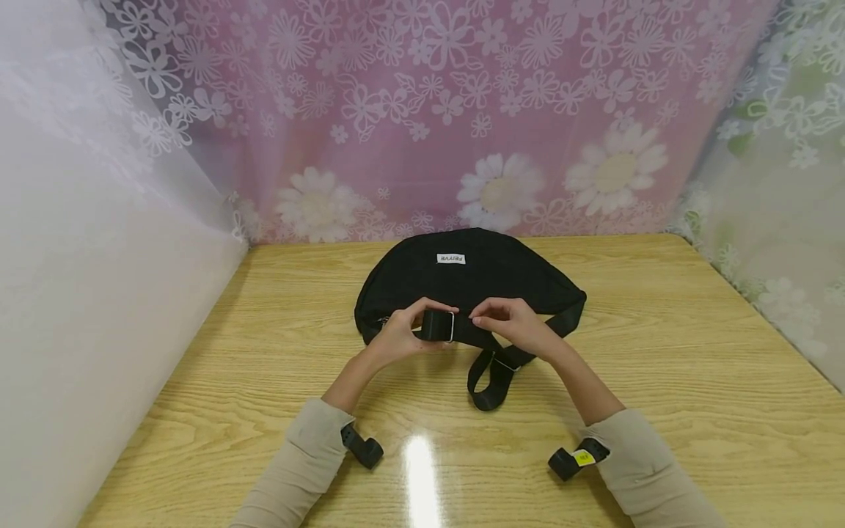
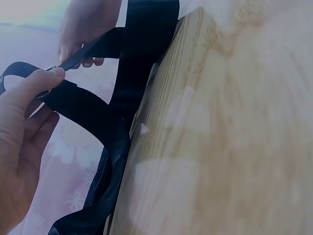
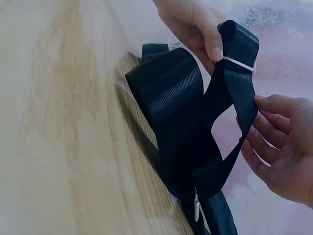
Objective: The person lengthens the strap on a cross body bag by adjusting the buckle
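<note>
A black waist bag [image 1: 502, 275] with a small white label lies on the table, its webbing strap [image 1: 475, 335] drawn toward the person. My left hand [image 1: 396, 337] grips the strap at a metal slider buckle [image 1: 452, 327], where the webbing folds into a loop. In the left wrist view the thumb [image 2: 41, 81] presses on the strap at that buckle. Just right of it, my right hand [image 1: 521, 326] pinches the strap's edge between thumb and fingers, as the right wrist view shows on the webbing [image 3: 243, 105]. A second strap loop [image 1: 490, 392] hangs below with another metal piece [image 1: 507, 362].
The wooden table [image 1: 264, 381] runs beneath both forearms. A pink flowered curtain [image 1: 396, 147] stands behind it, with pale hangings at left and right. Each wrist wears a black camera band [image 1: 363, 447]. A zipper pull [image 3: 196, 208] shows on the bag.
</note>
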`<state>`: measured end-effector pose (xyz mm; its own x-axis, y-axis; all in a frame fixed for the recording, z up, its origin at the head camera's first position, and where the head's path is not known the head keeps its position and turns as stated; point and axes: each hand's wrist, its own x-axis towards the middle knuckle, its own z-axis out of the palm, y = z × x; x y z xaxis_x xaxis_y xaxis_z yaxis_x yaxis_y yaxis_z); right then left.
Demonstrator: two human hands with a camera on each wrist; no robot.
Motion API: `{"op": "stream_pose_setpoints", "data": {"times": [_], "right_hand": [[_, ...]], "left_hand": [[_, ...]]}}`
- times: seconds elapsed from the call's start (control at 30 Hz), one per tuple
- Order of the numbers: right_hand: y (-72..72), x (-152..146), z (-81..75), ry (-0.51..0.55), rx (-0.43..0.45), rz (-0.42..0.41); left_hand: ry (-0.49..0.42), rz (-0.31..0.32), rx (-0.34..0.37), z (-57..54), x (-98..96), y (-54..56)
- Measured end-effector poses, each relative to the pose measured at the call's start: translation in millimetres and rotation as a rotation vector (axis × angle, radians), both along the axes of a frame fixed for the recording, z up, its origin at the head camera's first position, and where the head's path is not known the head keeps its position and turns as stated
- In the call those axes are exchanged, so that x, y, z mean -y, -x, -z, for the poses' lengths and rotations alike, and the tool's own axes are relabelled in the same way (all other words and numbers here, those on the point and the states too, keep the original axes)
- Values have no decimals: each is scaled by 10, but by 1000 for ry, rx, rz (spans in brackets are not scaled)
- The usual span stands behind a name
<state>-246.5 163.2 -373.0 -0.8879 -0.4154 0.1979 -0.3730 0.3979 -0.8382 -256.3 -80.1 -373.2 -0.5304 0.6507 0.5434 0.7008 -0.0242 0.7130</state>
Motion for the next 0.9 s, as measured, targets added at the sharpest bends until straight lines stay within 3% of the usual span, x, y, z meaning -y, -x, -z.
{"op": "stream_pose_setpoints", "data": {"times": [0.1, 0.2, 0.37, 0.6, 0.9], "right_hand": [[-12, 35, 0, -5, -24, 17], [-23, 75, 5, -33, -58, 32], [-41, 138, 7, -103, -193, -40], [-56, 172, 21, -227, -373, -135], [-57, 144, 40, -361, -663, -115]], "left_hand": [[13, -16, -18, 20, -4, 10], [20, -32, -39, 115, -23, 75], [60, -73, -94, 250, -40, 184], [129, -70, -217, 233, -34, 208], [234, -118, -256, 171, -55, 174]]}}
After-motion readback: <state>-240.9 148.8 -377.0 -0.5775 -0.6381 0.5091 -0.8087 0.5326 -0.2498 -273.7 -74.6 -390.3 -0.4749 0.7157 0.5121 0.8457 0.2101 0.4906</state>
